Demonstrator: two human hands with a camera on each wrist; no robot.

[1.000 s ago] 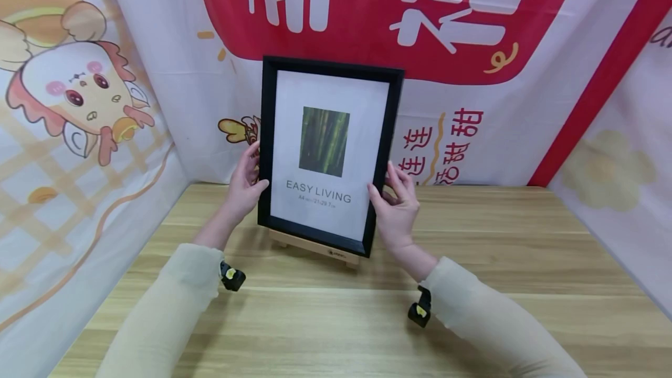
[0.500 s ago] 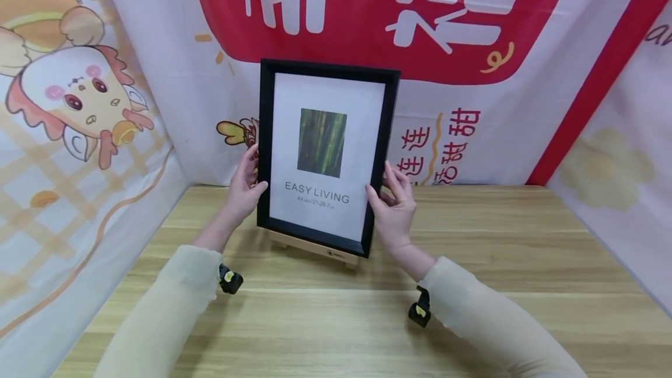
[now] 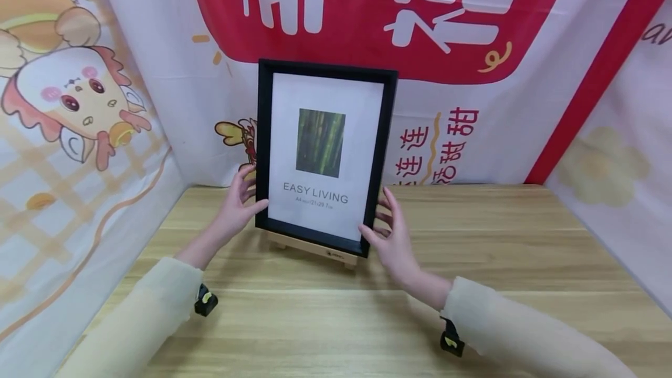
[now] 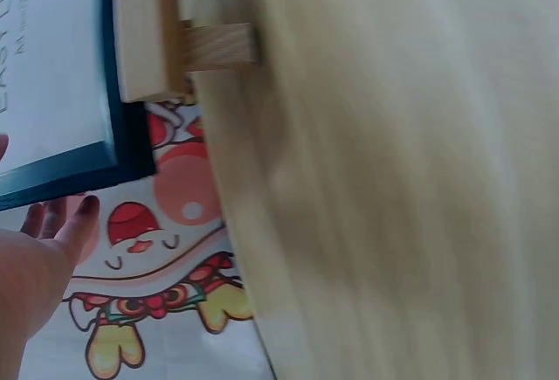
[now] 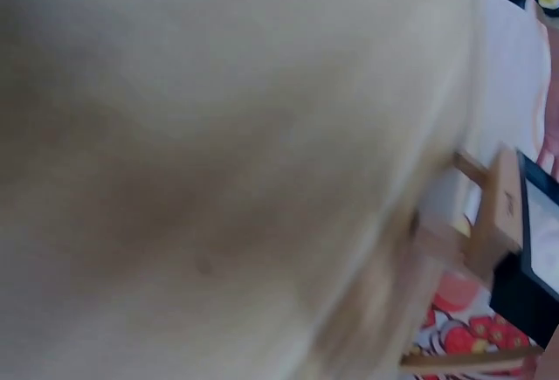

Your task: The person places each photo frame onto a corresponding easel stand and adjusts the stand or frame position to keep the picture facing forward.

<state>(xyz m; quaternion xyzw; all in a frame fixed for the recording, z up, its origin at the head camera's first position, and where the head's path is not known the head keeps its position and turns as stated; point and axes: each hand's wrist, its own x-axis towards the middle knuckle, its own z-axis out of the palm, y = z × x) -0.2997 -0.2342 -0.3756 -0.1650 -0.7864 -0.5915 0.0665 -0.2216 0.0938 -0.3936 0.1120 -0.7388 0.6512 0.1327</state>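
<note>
A black picture frame [image 3: 264, 150] leans upright on a small wooden easel [image 3: 312, 248]; its white insert reads "EASY LIVING" under a dark green picture. At the frame's lower left edge is my left hand [image 3: 231, 209], thumb over the front border and fingers loosely spread beside the edge. My right hand [image 3: 396, 249] is by the lower right corner, its thumb tip overlapping the border and its fingers apart alongside. In the left wrist view, fingertips [image 4: 86, 207] show just past the frame's side. Most of the easel is hidden behind the frame.
A wood-grain table [image 3: 325, 319] carries the easel near its back edge. Behind it hangs a white and red printed cloth [image 3: 446, 63]. Cartoon-printed cloth [image 3: 79, 98] forms the left wall, and another pale cloth [image 3: 614, 191] stands at the right.
Both hands have slid down along the frame's sides, and their fingers have loosened. The right forearm has shifted right and the left one outward. The frame stays on the easel.
</note>
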